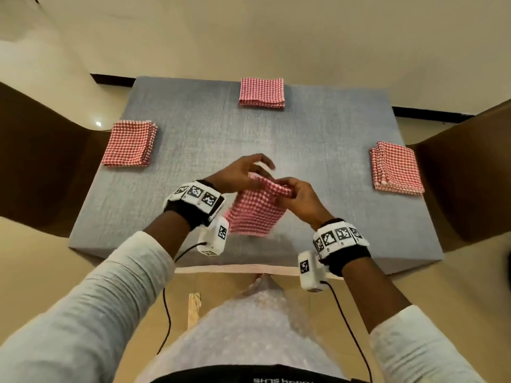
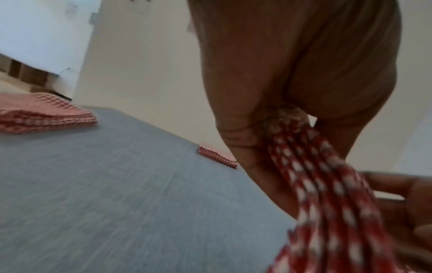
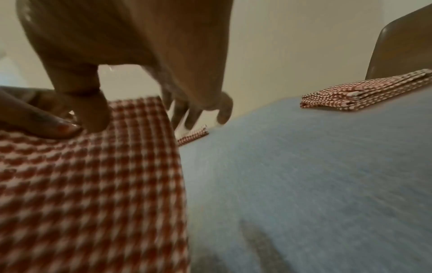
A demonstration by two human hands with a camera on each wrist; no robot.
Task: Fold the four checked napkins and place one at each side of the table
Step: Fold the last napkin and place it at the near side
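Observation:
Both hands hold a red-and-white checked napkin [image 1: 255, 210] folded over, lifted above the near part of the grey table [image 1: 276, 139]. My left hand [image 1: 243, 172] pinches its top edge, seen close as layered cloth [image 2: 322, 184] in the left wrist view. My right hand [image 1: 297, 196] pinches the same edge at the right, thumb on the cloth [image 3: 93, 166]. Three folded napkins lie on the table: one at the left side [image 1: 129, 143], one at the far side [image 1: 262, 92], one at the right side [image 1: 396, 168].
Brown chairs stand at the left [image 1: 41, 161] and right [image 1: 467, 175] sides of the table. Cream floor and walls surround it. Cables hang from the wrist cameras near my body.

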